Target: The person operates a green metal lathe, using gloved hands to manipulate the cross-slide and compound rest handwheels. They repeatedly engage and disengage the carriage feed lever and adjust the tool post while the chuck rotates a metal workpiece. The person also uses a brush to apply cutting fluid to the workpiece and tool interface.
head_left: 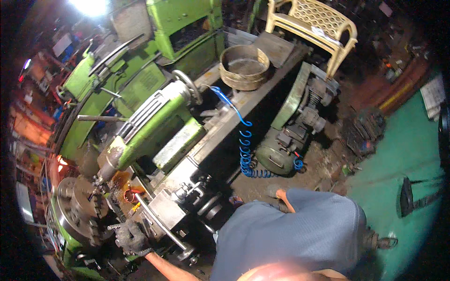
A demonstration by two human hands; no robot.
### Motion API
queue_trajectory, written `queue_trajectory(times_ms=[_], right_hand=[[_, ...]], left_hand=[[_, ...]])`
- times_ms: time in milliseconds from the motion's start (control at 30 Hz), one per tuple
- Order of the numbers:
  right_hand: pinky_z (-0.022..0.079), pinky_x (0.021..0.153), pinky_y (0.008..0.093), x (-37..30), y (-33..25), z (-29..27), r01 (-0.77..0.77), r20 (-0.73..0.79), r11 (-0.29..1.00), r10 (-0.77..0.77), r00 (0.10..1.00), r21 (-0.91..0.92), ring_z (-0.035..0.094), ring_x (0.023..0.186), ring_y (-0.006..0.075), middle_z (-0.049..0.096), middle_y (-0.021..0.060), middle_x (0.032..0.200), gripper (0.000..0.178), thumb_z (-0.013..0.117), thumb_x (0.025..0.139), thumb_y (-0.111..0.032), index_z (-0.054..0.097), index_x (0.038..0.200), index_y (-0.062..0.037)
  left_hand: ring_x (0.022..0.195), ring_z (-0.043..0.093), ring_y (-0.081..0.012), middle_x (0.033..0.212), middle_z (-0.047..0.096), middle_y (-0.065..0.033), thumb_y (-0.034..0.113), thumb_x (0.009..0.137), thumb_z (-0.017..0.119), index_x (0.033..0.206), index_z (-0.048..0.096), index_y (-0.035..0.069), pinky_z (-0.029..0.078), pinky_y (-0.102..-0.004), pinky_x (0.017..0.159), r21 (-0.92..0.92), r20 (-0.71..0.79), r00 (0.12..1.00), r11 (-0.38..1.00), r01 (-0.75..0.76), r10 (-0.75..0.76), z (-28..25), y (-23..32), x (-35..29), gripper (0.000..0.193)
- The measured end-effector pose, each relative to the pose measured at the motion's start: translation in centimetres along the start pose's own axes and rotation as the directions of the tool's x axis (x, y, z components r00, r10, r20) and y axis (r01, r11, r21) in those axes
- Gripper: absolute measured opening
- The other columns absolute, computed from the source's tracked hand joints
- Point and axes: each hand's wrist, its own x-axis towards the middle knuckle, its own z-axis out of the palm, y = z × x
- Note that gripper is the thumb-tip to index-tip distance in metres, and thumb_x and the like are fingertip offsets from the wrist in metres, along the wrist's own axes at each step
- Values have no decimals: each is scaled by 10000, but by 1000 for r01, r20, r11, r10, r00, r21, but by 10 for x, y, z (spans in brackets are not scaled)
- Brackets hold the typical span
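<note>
Grease-blackened fingers of your left hand [132,238] are curled together around a small handle [114,226] on the lathe carriage [161,213], near the lower left of the view, your forearm rising from the bottom edge. Your right hand is out of sight, hidden somewhere below your blue shirt [286,232], so its fingers cannot be told. Just beside the gloved-looking hand, a long steel lever [159,222] slants across the carriage toward you. Immediately left of your grip sits the round chuck [75,210], its jaws facing the green tailstock [150,124], whose pointed nose comes close to the chuck above an orange-stained patch of the bed. A handwheel [187,84] caps the tailstock's far end. Along the grey lathe bed [243,105] a coiled blue air hose [244,150] trails down over the edge toward a green electric motor [274,157] standing on the dirty floor. Farther up the bed rests a large rusty metal ring [243,66]. Behind it stands a second green machine [185,21], and at the far right a cream plastic chair [316,25]. Green flooring [403,150] spreads at right, well apart from the lathe.
</note>
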Motion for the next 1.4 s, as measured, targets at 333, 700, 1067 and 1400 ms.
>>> queue_trajectory(times_ms=[333, 700, 1067, 1400], right_hand=[[495, 822, 489, -109, -81, -253, -27, -531, 876, 316, 786, 482, 648, 972, 383, 695, 173, 1023, 409, 540, 895, -453, 707, 1028, -104], [532, 798, 402, -142, -134, -473, 455, -816, 683, 413, 405, 572, 680, 900, 324, 704, 173, 999, 295, 666, 882, -303, 694, 1061, -70], [548, 794, 390, -191, -208, -674, 801, -942, 528, 310, 128, 282, 609, 931, 217, 621, 78, 967, 369, 725, 844, -292, 620, 1116, -65], [504, 894, 419, -149, -206, -760, 449, -969, 859, 222, 106, 246, 662, 1035, 320, 688, 197, 1124, 490, 693, 864, -401, 662, 1202, -48]], left_hand=[[687, 579, -288, 747, 643, -102, 203, 876, 680, 784, 677, 56, 435, -416, 621, -78, 24, 994, 991, 110, -108, 1, -5, -14, 175], [635, 555, -259, 682, 584, -92, 127, 881, 665, 699, 577, 30, 425, -393, 588, -76, -100, 990, 993, 91, -98, 9, 4, -13, 224], [615, 539, -283, 664, 575, -83, 217, 800, 675, 694, 600, 86, 433, -426, 607, -49, -103, 995, 999, 12, -17, 14, -14, -17, 184], [585, 564, -323, 632, 576, -88, 268, 634, 691, 667, 625, 140, 442, -460, 549, 57, -31, 997, 996, -65, 67, -4, -24, -19, 147]])
